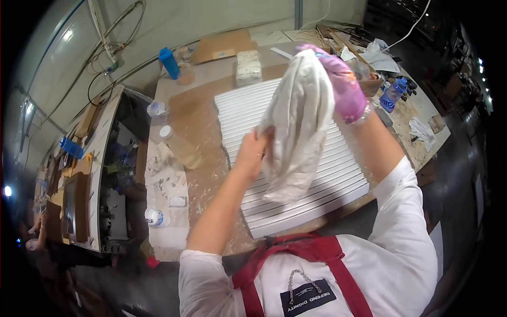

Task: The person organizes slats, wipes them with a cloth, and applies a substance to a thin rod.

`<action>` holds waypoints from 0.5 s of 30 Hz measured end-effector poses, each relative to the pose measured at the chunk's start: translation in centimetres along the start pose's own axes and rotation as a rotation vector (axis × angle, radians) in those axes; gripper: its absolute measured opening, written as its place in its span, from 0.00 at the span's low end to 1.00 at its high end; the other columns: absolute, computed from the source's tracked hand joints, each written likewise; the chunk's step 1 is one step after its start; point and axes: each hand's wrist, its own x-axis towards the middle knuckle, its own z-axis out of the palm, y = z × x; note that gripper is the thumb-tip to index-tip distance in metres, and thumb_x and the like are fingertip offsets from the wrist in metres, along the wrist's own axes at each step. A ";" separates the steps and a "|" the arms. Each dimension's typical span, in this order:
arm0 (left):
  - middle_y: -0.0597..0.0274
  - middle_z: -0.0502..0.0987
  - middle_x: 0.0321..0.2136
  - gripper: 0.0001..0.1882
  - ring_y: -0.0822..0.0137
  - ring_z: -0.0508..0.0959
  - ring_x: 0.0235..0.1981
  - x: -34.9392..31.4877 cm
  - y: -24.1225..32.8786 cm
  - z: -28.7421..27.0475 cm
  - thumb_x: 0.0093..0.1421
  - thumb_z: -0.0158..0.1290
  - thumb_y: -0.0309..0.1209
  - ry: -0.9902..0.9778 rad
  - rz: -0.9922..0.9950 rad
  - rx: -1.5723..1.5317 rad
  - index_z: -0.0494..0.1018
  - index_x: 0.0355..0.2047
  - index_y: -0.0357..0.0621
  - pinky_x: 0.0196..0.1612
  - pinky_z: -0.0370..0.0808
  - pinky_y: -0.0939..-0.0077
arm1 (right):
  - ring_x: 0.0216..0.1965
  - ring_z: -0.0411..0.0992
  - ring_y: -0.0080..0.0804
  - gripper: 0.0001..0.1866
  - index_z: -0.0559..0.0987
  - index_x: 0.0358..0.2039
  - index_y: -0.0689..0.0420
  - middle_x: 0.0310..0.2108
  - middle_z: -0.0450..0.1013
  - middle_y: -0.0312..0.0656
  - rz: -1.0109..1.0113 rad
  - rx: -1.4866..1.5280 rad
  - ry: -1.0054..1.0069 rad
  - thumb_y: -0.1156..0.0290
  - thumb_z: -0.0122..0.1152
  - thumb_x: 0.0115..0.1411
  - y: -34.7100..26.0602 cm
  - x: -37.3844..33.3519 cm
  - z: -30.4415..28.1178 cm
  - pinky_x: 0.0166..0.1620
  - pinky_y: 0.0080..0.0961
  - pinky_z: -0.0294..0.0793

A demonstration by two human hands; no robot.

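A white cloth with loose folds hangs in the air between my hands. My right hand, in a pink and purple patterned glove, is raised and grips the cloth by its top end. Bare and lower down, my left hand is closed on the cloth's left side; its fingertips are partly hidden by the folds. Beneath the cloth, a white panel of narrow parallel ridges lies on the worktable, its middle covered from view.
Paint spots mark the brown cardboard on the table. A white block and a blue bottle stand at the back. To the left is a white-capped bottle; to the right, a blue bottle. A person is at far left.
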 end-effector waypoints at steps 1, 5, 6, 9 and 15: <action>0.58 0.73 0.49 0.24 0.64 0.73 0.51 -0.7 0.3 -1.0 0.61 0.55 0.33 0.102 0.087 -0.158 0.65 0.57 0.41 0.53 0.71 0.69 | 0.45 0.74 0.31 0.14 0.72 0.49 0.62 0.43 0.74 0.44 -0.027 -0.088 0.004 0.73 0.48 0.64 0.1 -0.5 -0.6 0.52 0.26 0.74; 0.58 0.76 0.41 0.15 0.68 0.78 0.40 -3.7 4.7 -3.4 0.61 0.52 0.25 0.114 0.371 -0.252 0.68 0.49 0.40 0.44 0.76 0.75 | 0.54 0.69 0.32 0.26 0.67 0.57 0.60 0.52 0.70 0.46 0.098 -0.762 0.275 0.58 0.53 0.64 -0.1 -3.1 -6.6 0.56 0.25 0.70; 0.58 0.76 0.40 0.16 0.69 0.77 0.39 -4.3 5.3 -4.1 0.60 0.51 0.23 0.132 0.410 -0.172 0.67 0.49 0.39 0.44 0.76 0.75 | 0.54 0.69 0.32 0.26 0.67 0.57 0.60 0.52 0.70 0.46 0.099 -0.747 0.262 0.58 0.53 0.64 0.7 -2.9 -6.0 0.56 0.25 0.70; 0.60 0.76 0.36 0.11 0.71 0.76 0.37 -5.2 6.1 -5.1 0.61 0.50 0.24 0.059 0.334 0.217 0.69 0.45 0.41 0.42 0.75 0.77 | 0.67 0.54 0.42 0.54 0.55 0.67 0.58 0.66 0.55 0.50 0.137 -0.976 0.062 0.34 0.59 0.51 4.6 -1.5 -2.3 0.66 0.35 0.55; 0.59 0.75 0.35 0.17 0.68 0.75 0.39 -5.9 4.5 -5.2 0.68 0.44 0.41 0.033 0.292 -0.601 0.70 0.43 0.40 0.45 0.74 0.72 | 0.52 0.70 0.29 0.30 0.69 0.57 0.61 0.51 0.72 0.40 0.728 -0.259 -0.224 0.50 0.54 0.64 17.7 -3.4 -0.2 0.57 0.28 0.69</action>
